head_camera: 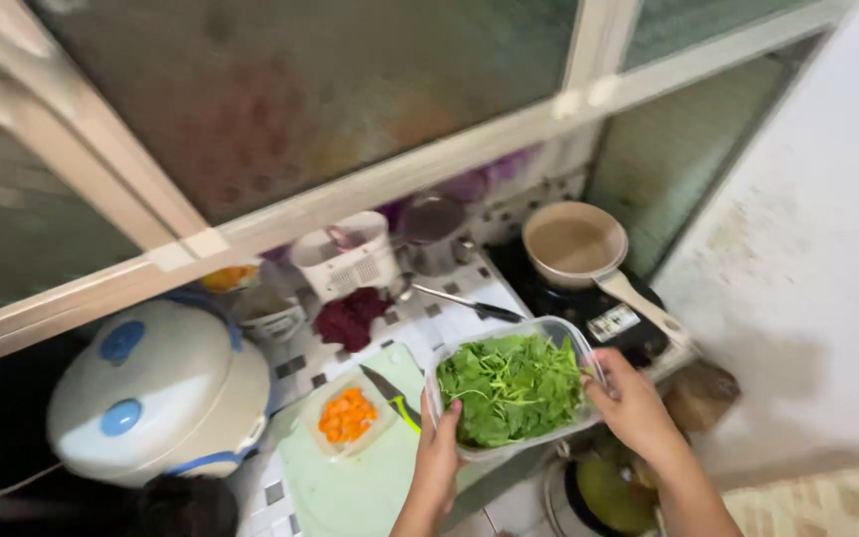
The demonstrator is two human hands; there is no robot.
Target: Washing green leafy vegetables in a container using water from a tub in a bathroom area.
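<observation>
A clear plastic container (555, 332) full of green leaves (511, 386) is held up over the counter's front edge. My left hand (438, 452) grips its near left rim and my right hand (631, 401) grips its right rim. Just left of it lies a pale green cutting board (355, 487) with a small clear dish of chopped orange pieces (346, 415) and a knife (390, 394) with a green handle.
A white rice cooker (156, 388) with blue buttons stands at the left. A beige pan (576, 246) sits on a black cooktop (603, 313) at the right. A white basket (346, 261), a metal pot (433, 229), dark red shreds (351, 316) and a ladle (464, 301) are behind. A bucket (603, 492) is below.
</observation>
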